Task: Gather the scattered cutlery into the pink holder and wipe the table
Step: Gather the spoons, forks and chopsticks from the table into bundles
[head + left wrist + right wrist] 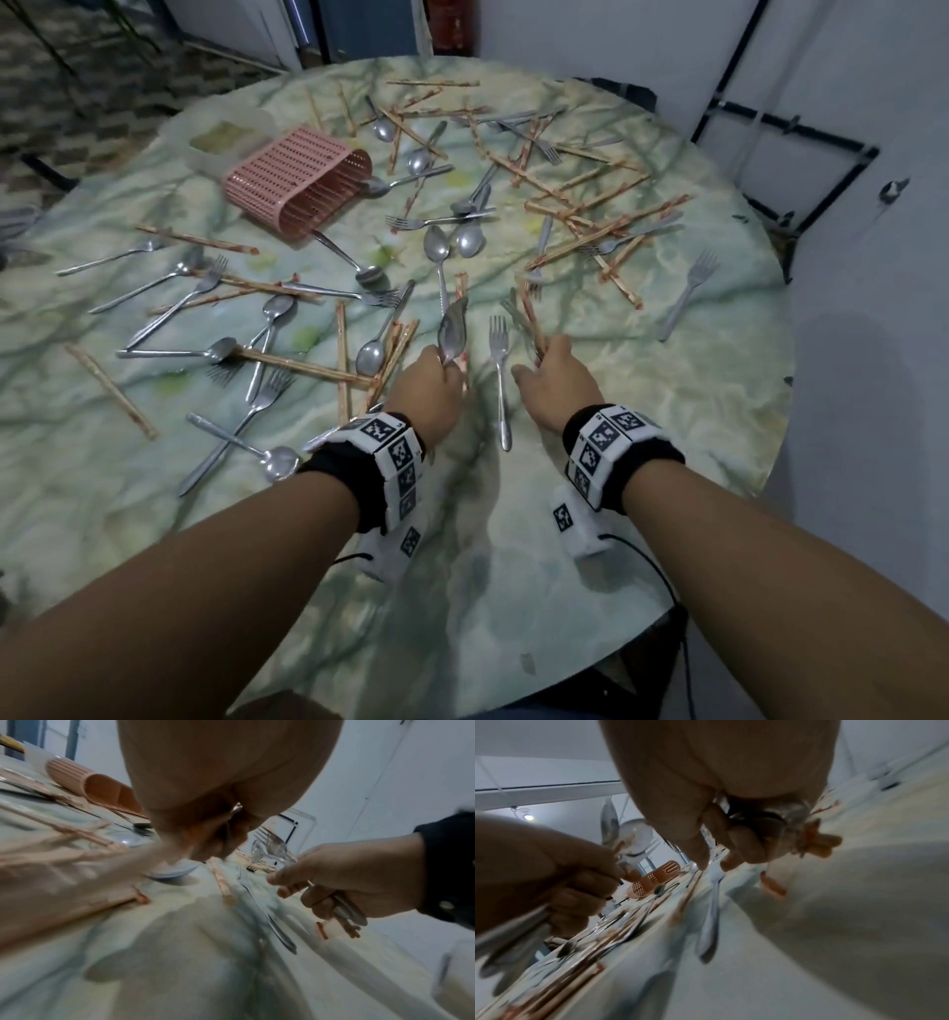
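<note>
My left hand (429, 380) clenches a spoon (453, 331) and chopstick, my right hand (557, 380) a bundle of forks and chopsticks (526, 321), so pickups accumulate before one trip. A fork (499, 377) lies between my fingers. The pink holder (298, 182), perforated plastic, lies toppled well beyond my left fingertips.

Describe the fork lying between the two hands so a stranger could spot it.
Start at the near edge of the round marbled table. Between the left hand and right hand lies one steel fork, tines pointing away. Unlike its neighbours, it lies alone, crossing no other cutlery.
</note>
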Demonstrator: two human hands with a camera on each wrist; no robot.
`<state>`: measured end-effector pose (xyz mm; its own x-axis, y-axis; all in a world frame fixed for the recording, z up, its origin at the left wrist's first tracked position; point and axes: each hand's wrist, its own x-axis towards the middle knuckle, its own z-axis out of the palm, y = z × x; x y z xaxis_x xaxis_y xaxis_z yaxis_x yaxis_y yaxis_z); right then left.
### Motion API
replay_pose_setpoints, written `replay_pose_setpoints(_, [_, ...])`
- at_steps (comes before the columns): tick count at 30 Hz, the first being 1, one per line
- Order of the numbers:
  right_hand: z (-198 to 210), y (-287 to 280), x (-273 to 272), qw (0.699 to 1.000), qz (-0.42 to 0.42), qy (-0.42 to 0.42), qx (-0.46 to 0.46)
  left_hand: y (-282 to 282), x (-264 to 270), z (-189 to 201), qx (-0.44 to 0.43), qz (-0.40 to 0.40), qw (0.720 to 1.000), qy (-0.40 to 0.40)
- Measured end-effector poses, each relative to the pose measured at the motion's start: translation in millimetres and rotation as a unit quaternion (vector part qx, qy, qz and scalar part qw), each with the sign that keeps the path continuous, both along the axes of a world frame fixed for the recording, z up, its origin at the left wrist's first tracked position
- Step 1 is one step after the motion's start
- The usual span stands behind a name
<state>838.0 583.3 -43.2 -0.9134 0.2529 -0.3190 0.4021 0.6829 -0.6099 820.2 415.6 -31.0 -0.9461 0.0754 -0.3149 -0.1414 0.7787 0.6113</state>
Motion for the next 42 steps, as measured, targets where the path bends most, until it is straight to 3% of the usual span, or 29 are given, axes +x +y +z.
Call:
replay_pose_setpoints(5, [-16.0, -36.7, -8.5, 0.998, 0.036, -0.004, 0.056, -37.0, 8.9, 7.8, -0.018, 0.014, 0.999, 0.023])
replay_pose_setpoints(16, [-15.9, -36.8, -3.7, 0.995, 0.022, -0.012, 0.092, -96.8, 27.5, -11.5, -0.138, -0.077, 0.987, 0.038])
replay_pose_setpoints(21, [-11.5, -36.2, 1.8, 0.996, 0.008, -0.038, 0.076, -94.5, 28.2, -12.4, -0.114, -0.035, 0.99, 0.069])
replay_pose_setpoints(23, [-8.2, -35.7, 5.8, 0.996, 0.003, -0.056, 0.066, -100.2, 27.4, -11.4, -0.104, -0.036, 0.993, 0.048])
replay_pose_setpoints(30, [-4.6, -44.0, 5.1, 0.997, -0.022, -0.071, 0.021, -120.9, 32.7, -12.3, -0.175, -0.177, 0.968, -0.035])
replay_pose_setpoints(39, [-1.3, -70.9, 3.0, 0.995, -0.081, -0.016, -0.048, -128.0, 31.7, 19.9, 0.038, -0.154, 0.987, 0.02])
replay_pose_setpoints(42, [-1.0, -79.4, 2.2, 0.994, -0.087, -0.006, -0.067, -130.2, 24.3, 27.5, 0.096, -0.099, 0.99, 0.032])
